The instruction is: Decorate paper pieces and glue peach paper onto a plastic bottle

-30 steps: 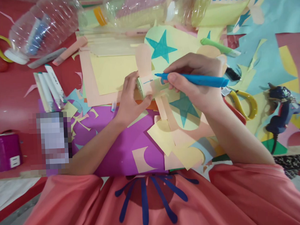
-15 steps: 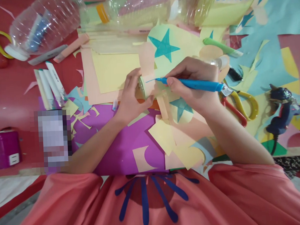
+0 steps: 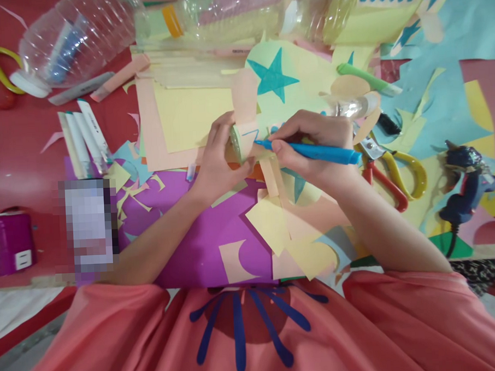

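A small bottle wrapped in pale paper lies sideways in front of me, its clear neck showing past my right hand. My left hand curls around its left end, thumb below and fingers above. In my right hand is a blue marker, pinched like a pen, its tip touching the wrap. A thin blue angled line runs on the paper up to the tip. Yellow-green paper with a teal star spreads above the bottle; another teal star is partly covered by my right hand.
Clear plastic bottles lie along the back. White markers rest at left near a blurred-out rectangle. Red-and-yellow scissors and a dark glue gun are at right. Paper scraps cover a purple sheet.
The marker tip has moved slightly left and down, and the blue line has grown into an angled stroke. My right hand shifted with it; my left hand holds the same grip.
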`<control>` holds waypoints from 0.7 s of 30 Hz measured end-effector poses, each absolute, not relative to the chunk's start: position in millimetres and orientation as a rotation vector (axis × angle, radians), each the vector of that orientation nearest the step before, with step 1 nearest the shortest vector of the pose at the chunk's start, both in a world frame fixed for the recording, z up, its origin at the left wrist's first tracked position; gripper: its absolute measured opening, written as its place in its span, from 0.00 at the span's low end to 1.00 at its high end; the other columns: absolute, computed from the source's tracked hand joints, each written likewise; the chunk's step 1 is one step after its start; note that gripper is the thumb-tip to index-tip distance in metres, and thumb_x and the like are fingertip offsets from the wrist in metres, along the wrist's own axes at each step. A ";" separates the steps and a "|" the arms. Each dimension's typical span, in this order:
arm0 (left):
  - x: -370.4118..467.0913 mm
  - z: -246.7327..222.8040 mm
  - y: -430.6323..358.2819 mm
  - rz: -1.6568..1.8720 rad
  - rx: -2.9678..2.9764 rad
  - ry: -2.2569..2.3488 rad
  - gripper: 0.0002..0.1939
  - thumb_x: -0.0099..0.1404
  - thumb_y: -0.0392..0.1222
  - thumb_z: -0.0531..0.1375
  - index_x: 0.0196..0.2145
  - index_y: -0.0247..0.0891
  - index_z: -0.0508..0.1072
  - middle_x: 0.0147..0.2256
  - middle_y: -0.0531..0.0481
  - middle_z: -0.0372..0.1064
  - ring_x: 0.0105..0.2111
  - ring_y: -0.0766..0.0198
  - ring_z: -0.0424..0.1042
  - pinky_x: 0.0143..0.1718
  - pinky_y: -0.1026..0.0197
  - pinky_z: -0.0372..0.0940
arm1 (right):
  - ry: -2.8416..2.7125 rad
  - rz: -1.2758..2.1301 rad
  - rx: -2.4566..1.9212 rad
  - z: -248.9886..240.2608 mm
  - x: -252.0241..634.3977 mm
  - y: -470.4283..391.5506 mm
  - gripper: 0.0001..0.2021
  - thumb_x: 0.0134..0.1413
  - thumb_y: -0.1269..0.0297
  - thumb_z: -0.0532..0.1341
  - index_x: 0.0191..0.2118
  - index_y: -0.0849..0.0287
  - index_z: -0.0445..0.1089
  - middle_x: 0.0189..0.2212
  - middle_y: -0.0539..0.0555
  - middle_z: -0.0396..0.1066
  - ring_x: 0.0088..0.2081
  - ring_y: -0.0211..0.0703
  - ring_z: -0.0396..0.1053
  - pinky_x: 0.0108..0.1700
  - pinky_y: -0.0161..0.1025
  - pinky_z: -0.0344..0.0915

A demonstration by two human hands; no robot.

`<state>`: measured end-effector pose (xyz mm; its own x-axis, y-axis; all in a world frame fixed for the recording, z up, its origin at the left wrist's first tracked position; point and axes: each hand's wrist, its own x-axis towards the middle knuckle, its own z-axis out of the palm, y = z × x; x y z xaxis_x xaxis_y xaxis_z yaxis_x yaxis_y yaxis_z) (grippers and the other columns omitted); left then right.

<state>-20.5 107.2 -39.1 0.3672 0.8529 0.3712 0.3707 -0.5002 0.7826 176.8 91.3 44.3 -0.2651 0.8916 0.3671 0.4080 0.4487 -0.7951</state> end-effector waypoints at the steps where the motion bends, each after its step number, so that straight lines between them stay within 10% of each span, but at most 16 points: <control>1: -20.7 -39.0 107.5 1.054 2.042 1.050 0.31 0.65 0.64 0.56 0.60 0.50 0.55 0.59 0.43 0.56 0.64 0.50 0.57 0.62 0.46 0.61 | -1.877 0.718 -1.104 44.9 176.6 91.1 0.08 0.54 0.68 0.61 0.25 0.55 0.68 0.19 0.45 0.67 0.21 0.32 0.61 0.24 0.35 0.59; 21: -21.3 -33.2 106.3 1.051 1.988 1.021 0.29 0.65 0.61 0.58 0.59 0.52 0.56 0.59 0.48 0.57 0.63 0.53 0.58 0.62 0.46 0.62 | -2.132 0.562 -0.968 45.6 174.8 88.3 0.07 0.57 0.69 0.61 0.28 0.59 0.71 0.20 0.48 0.69 0.23 0.33 0.65 0.27 0.34 0.61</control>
